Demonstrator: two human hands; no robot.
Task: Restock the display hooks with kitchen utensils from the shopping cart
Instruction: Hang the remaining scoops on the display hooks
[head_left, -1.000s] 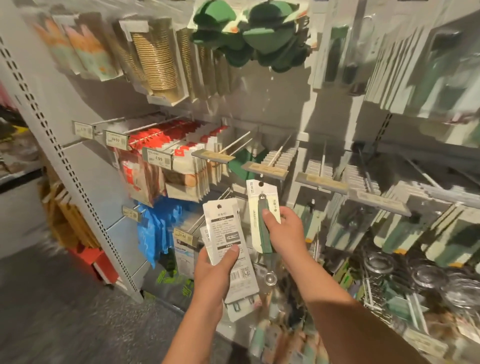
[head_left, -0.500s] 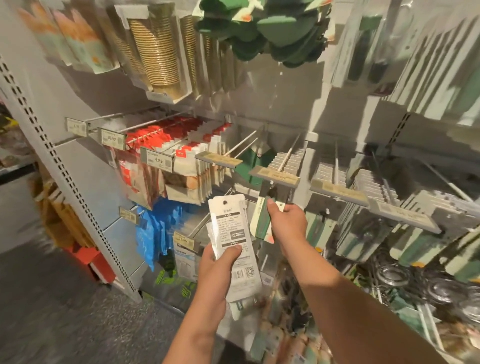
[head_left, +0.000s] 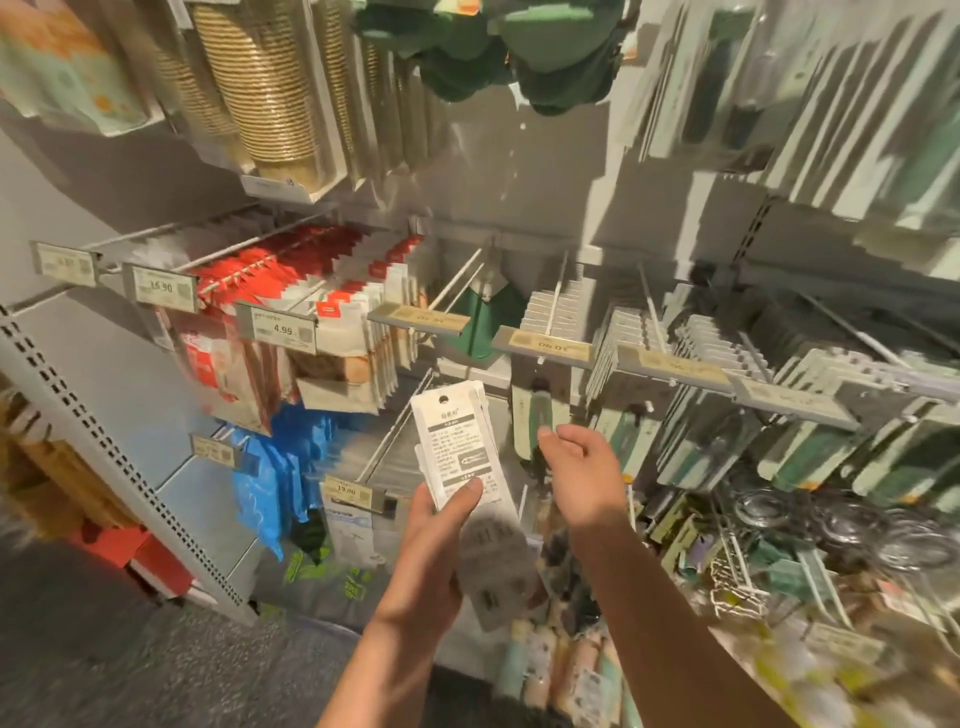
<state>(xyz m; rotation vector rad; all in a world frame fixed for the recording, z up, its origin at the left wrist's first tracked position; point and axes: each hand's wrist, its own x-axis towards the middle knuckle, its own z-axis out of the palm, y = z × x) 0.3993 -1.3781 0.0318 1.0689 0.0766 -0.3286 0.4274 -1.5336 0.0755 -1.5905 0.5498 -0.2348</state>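
The left hand (head_left: 441, 525) gripped a small stack of carded utensil packs (head_left: 460, 447), thumb pressed across the printed back, in front of a grey pegboard wall (head_left: 519, 182). The right hand (head_left: 582, 467) hung relaxed with loose fingers, holding nothing, just beside a green-handled utensil pack (head_left: 535, 421) hanging from a display hook (head_left: 556, 291) behind a price tag (head_left: 543, 344). Red-topped packets (head_left: 311, 280) and blue bags (head_left: 280, 467) filled the hooks to the left, stacked paper cups (head_left: 265, 88) hung above, and dark speckled flooring (head_left: 104, 649) ran below the shelving.
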